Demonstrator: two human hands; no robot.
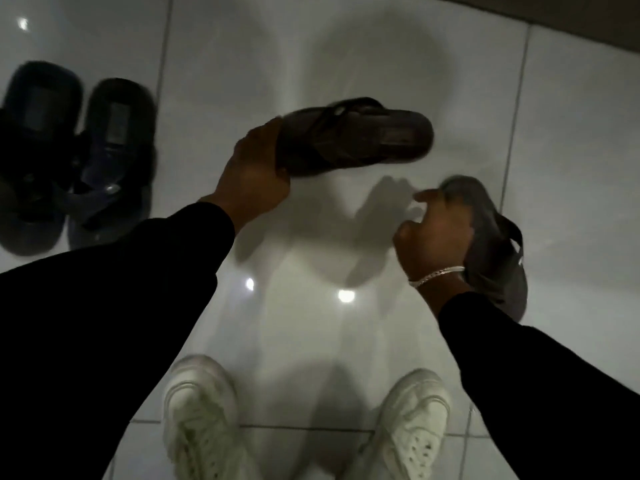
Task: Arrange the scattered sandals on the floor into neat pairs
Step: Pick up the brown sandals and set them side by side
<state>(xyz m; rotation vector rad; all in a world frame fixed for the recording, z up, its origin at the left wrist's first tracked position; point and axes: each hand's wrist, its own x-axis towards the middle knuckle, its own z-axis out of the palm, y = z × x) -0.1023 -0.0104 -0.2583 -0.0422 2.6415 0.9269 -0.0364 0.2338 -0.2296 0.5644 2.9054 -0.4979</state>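
My left hand (254, 169) grips one end of a dark brown sandal (360, 136), held sideways above the white tiled floor with its straps facing me. My right hand (434, 232), with a silver bracelet on the wrist, grips a matching grey-brown sandal (491, 247) that hangs lengthwise to the right, partly hidden behind the hand and sleeve. At the far left two dark blue sandals (110, 161) (33, 157) lie side by side on the floor as a pair, pointing the same way.
My two white sneakers (197, 410) (412, 420) stand at the bottom of the view. Glossy white floor tiles (263, 57) spread all around, with lamp glare near the middle. A dark edge (571, 15) runs across the top right corner.
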